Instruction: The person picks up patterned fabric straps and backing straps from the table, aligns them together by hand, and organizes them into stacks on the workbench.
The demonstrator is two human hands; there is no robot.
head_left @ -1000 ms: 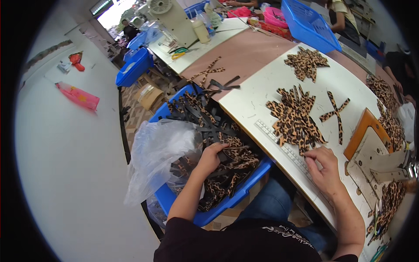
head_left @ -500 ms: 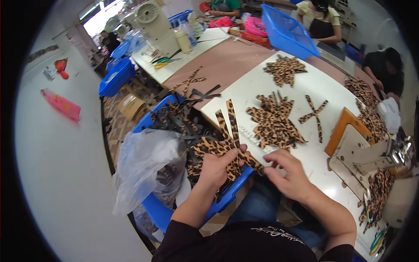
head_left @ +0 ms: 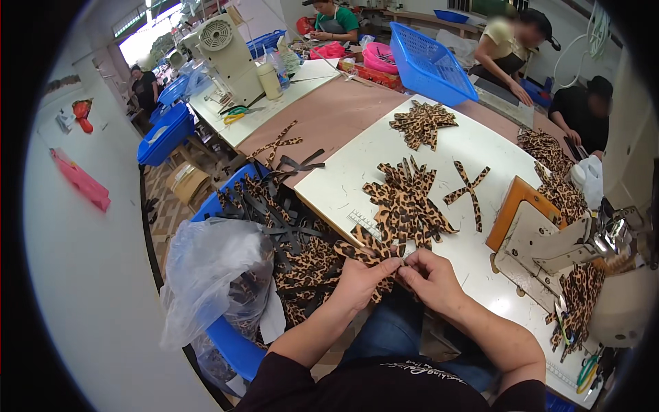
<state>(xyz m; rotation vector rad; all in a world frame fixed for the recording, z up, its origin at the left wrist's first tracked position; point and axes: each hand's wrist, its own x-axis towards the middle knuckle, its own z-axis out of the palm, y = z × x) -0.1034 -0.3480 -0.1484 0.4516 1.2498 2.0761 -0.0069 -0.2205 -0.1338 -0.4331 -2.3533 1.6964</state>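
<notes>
Pinching leopard-print strips (head_left: 358, 252), hands (head_left: 358, 281) close together.

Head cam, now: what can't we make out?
All head view:
Pinched ends of the leopard-print strips: covered by left hand and right hand.
Right hand's grip: its own fingers hide it.
Blue tub, left-side contents: obscured by crumpled clear bag.
Near sewing machine, right side: cut off by dark rim.

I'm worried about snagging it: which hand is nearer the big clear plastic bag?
Left. The left hand is to the right of the plastic bag, apart from it; the right hand is farther right.
</notes>
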